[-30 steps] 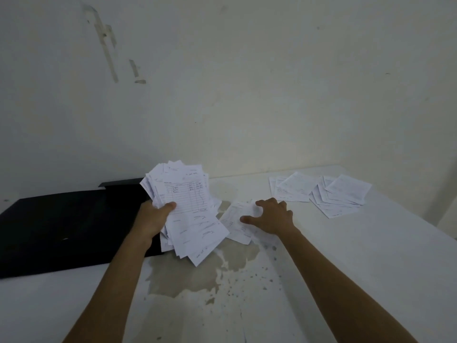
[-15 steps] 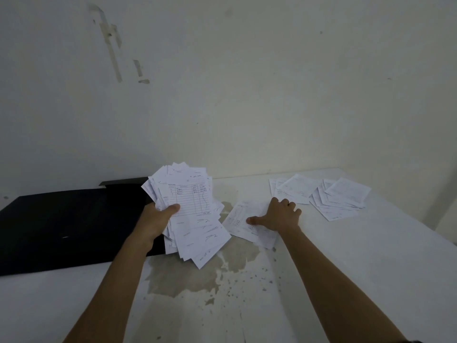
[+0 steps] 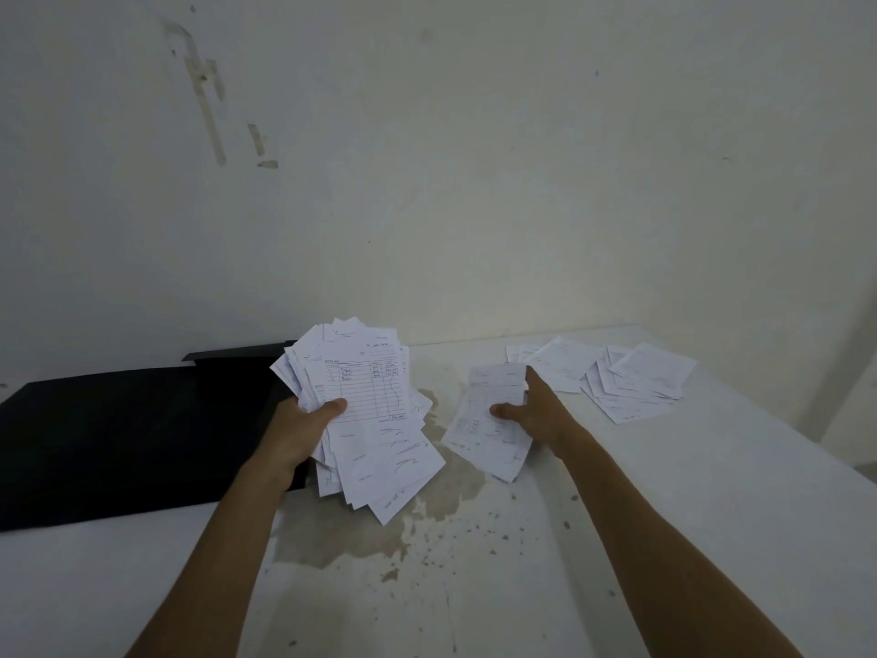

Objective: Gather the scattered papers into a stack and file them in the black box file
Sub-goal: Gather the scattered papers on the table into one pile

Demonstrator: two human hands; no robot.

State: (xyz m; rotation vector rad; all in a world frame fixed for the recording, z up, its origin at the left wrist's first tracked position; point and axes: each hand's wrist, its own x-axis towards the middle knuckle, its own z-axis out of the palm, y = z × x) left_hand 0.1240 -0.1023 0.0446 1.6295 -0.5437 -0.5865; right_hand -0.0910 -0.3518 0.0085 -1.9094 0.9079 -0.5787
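Note:
My left hand [image 3: 303, 425] grips a thick, uneven stack of white receipt papers [image 3: 375, 420], held above the table's middle, thumb on the front sheet. My right hand [image 3: 536, 410] pinches a small bunch of papers [image 3: 484, 420], lifted and tilted off the table, thumb on top and fingers behind. Several more loose papers [image 3: 636, 377] lie scattered at the far right of the table. The black box file [image 3: 118, 434] lies open and flat at the left, partly behind the stack.
The white table [image 3: 664, 515] has a worn, stained patch [image 3: 379, 529] in its middle. A pale wall [image 3: 474, 182] rises directly behind the table. The table's right edge runs diagonally at the right of the view.
My right hand went from pressing flat on the papers in the middle to pinching them and lifting them off the table. The left hand kept its stack nearly still.

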